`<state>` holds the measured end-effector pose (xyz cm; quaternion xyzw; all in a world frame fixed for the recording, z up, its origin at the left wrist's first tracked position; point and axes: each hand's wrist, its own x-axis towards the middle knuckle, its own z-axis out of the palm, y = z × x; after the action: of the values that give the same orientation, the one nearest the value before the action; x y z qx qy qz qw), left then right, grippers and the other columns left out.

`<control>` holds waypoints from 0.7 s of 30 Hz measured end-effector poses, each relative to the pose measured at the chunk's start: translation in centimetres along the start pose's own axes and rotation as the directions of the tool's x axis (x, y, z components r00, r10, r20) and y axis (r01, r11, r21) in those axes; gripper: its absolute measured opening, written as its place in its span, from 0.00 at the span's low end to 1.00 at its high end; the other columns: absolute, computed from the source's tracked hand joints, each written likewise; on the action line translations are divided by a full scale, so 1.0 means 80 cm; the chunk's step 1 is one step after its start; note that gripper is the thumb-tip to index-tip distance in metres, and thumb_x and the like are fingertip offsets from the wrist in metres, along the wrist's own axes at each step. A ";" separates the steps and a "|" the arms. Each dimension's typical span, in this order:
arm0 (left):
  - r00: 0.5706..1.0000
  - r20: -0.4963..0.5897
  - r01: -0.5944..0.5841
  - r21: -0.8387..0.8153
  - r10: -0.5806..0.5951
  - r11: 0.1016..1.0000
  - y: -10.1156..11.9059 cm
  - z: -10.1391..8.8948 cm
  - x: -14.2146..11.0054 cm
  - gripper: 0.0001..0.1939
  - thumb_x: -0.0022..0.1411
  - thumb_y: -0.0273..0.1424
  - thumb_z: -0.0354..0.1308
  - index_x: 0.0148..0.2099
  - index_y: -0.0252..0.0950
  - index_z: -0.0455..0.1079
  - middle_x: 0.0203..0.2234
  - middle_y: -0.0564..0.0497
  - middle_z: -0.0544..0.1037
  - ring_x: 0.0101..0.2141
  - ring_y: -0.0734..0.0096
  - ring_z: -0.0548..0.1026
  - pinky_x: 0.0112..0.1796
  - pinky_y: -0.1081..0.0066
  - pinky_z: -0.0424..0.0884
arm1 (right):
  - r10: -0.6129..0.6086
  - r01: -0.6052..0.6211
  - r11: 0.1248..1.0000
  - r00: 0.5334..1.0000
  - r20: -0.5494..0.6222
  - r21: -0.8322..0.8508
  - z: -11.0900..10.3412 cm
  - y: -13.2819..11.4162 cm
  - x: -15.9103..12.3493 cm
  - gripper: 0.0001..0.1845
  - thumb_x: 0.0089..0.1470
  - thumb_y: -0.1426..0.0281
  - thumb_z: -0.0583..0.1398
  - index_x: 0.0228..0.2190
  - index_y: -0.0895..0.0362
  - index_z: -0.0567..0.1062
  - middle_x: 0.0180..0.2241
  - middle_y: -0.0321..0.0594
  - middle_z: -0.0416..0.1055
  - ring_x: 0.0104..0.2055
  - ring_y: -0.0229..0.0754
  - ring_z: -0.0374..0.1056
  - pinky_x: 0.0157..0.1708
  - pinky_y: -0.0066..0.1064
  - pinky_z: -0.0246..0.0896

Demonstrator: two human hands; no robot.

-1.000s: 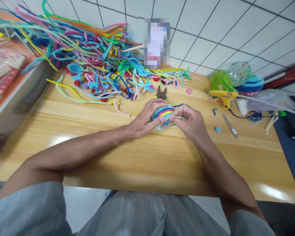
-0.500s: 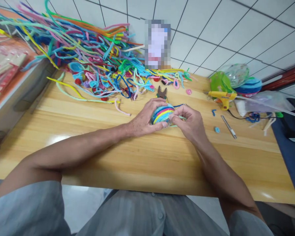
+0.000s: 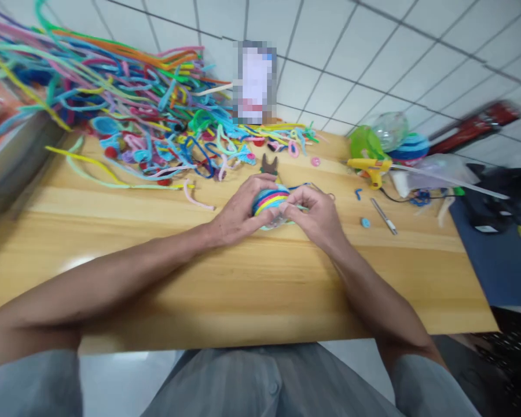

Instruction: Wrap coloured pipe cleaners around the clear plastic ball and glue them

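My left hand is curled around a rounded object wound with pipe cleaners in blue, pink and yellow stripes. A clear patch shows on its lower side, near my left thumb. At its right side, my right hand has thumb and forefinger pinched together on a thin pipe cleaner, pale green where it shows; the fingers partly hide it. Just behind the striped object lie pliers or a similar brown forked tool, their lower part covered.
A tangled heap of coloured pipe cleaners fills the back left. A phone leans against the tiled wall. On the right are a yellow glue gun, a cutter knife, a small blue coil and a green bag.
The camera view has swung, so the scene sits further left. Both hands stay at the striped object, and more of its clear lower patch shows beside my left thumb.
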<state>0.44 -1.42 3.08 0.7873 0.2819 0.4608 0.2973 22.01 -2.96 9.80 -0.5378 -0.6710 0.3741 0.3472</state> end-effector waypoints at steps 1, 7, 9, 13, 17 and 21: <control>1.000 0.002 0.009 -0.007 -0.009 1.000 0.000 0.000 -0.001 0.24 0.79 0.49 0.59 0.67 0.42 0.68 0.64 0.39 0.74 0.67 0.52 0.73 0.67 0.49 0.74 | 0.006 -0.007 1.000 0.999 0.031 0.028 -0.002 0.000 0.001 0.10 0.52 0.60 0.68 0.28 0.52 0.76 0.25 0.33 0.75 0.29 0.40 0.69 0.32 0.32 0.64; 0.998 -0.041 0.044 0.009 -0.044 0.999 -0.007 -0.001 -0.007 0.26 0.77 0.47 0.62 0.71 0.48 0.66 0.65 0.42 0.74 0.67 0.49 0.73 0.68 0.44 0.73 | 0.001 -0.005 0.998 0.999 0.052 0.064 -0.014 0.006 0.008 0.11 0.54 0.59 0.70 0.32 0.52 0.78 0.29 0.32 0.77 0.31 0.38 0.69 0.34 0.31 0.64; 0.999 -0.034 0.039 0.026 -0.038 0.999 -0.008 0.000 -0.007 0.26 0.77 0.47 0.62 0.71 0.49 0.67 0.65 0.42 0.74 0.67 0.48 0.73 0.68 0.42 0.73 | 0.024 -0.027 0.997 0.998 0.058 0.066 -0.016 0.007 0.009 0.12 0.54 0.59 0.71 0.31 0.53 0.78 0.30 0.32 0.78 0.32 0.38 0.70 0.34 0.30 0.64; 0.999 -0.033 0.026 0.055 -0.024 0.998 -0.009 0.000 -0.007 0.25 0.79 0.46 0.60 0.72 0.49 0.67 0.66 0.42 0.74 0.68 0.47 0.71 0.69 0.41 0.72 | 0.039 -0.050 0.995 0.991 0.125 0.082 -0.030 0.007 0.009 0.14 0.54 0.56 0.71 0.33 0.53 0.80 0.28 0.33 0.77 0.30 0.37 0.70 0.32 0.29 0.62; 1.000 -0.014 0.023 0.074 -0.022 0.997 -0.007 -0.001 -0.008 0.25 0.79 0.47 0.58 0.72 0.47 0.66 0.65 0.42 0.74 0.68 0.48 0.71 0.69 0.41 0.72 | 0.099 -0.101 0.995 0.982 0.159 0.007 -0.080 0.037 0.017 0.19 0.54 0.52 0.71 0.35 0.54 0.82 0.27 0.33 0.76 0.28 0.36 0.67 0.29 0.29 0.63; 0.998 0.009 0.061 0.109 -0.062 0.992 -0.001 -0.003 -0.010 0.23 0.82 0.46 0.55 0.72 0.46 0.65 0.68 0.42 0.72 0.70 0.50 0.70 0.71 0.43 0.71 | 0.188 -0.283 0.923 0.923 -0.337 -0.260 -0.162 0.106 0.040 0.17 0.52 0.54 0.71 0.34 0.54 0.80 0.33 0.40 0.80 0.37 0.46 0.76 0.42 0.40 0.75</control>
<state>-0.14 -1.85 2.67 0.7962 0.3288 0.4304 0.2696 36.60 3.08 8.82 -0.7137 -0.5882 0.2181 0.3116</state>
